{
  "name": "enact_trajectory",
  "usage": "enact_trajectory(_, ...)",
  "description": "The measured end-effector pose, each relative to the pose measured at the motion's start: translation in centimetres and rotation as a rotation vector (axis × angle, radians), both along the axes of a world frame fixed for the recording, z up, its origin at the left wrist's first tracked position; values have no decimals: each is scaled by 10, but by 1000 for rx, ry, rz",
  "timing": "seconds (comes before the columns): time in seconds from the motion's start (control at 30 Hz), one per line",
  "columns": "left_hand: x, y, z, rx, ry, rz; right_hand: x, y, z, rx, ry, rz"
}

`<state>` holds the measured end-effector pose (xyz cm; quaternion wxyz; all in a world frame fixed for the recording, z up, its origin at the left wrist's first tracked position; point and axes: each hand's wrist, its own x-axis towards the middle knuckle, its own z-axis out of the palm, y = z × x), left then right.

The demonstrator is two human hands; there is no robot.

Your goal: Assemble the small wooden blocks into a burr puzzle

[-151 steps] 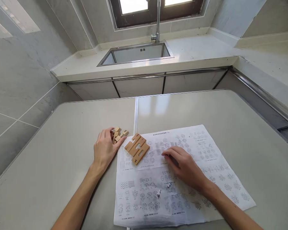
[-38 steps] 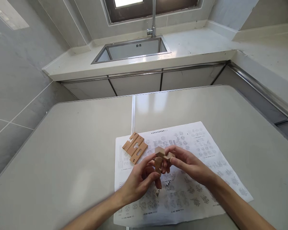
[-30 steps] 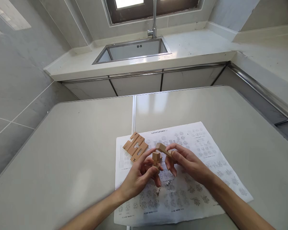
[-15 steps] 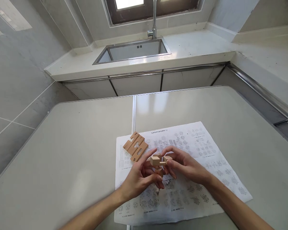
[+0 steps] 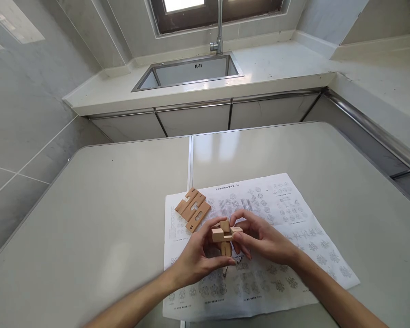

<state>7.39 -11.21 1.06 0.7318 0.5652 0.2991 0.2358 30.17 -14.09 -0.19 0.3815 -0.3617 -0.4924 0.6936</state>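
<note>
My left hand (image 5: pixel 195 258) and my right hand (image 5: pixel 262 238) meet above a printed paper sheet (image 5: pixel 287 228) and both pinch a small cluster of notched wooden puzzle bars (image 5: pixel 223 235). The bars cross each other, one lying sideways and one standing upright between my fingertips. Three flat notched wooden pieces (image 5: pixel 192 210) lie side by side on the sheet's far left corner, a short way beyond my left hand.
The sheet lies on a pale grey table (image 5: pixel 105 218) with a seam down its middle. Beyond the table a counter holds a steel sink (image 5: pixel 187 73) with a tap (image 5: pixel 218 27) under a window. Tiled wall stands to the left.
My left hand gathered the loose bars from the table's left and brought them over the sheet. My right hand lifted off the paper and joined a bar crosswise onto them.
</note>
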Motion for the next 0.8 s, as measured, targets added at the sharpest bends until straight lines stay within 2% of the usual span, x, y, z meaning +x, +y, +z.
enact_trajectory(0.23,1,-1,4,19,46,-1,-3,-3,2,-3,-45,-9)
enact_trajectory(0.57,-2,-4,-6,271,167,43,-6,-5,4,116,-258,-69)
enact_trajectory(0.8,-2,-7,-8,325,144,50,-7,-6,1,86,-232,-79)
